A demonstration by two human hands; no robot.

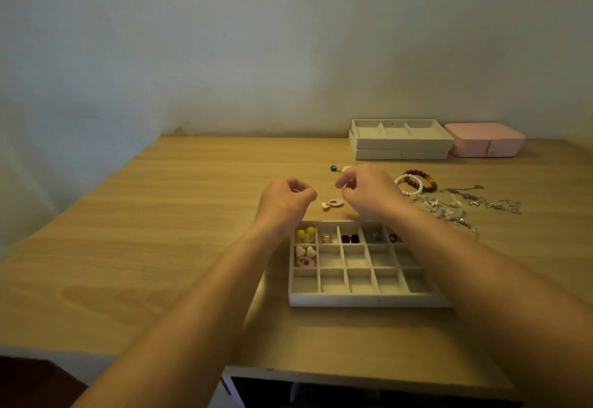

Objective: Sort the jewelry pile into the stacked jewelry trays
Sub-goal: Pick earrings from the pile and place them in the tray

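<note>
A grey grid tray (365, 300) lies in front of me. Its back row holds yellow balls (305, 233), a gold piece and dark studs; white hearts (305, 251) and a pink ring sit below. My left hand (285, 200) hovers beyond the tray's far left corner with fingers curled and thumb against forefinger; nothing shows in it. My right hand (369, 192) hovers beside it and pinches a small pale piece at its fingertips. A pink ring earring with a heart (333, 204) lies on the table between the hands. Two stacked trays (401, 144) stand at the back.
A pink jewelry box (484, 141) sits right of the stacked trays. A red bead bracelet (422, 179), a pearl bracelet (405, 190) and tangled silver chains (475, 202) lie to the right of my right hand. A blue bead piece (335, 168) lies behind it.
</note>
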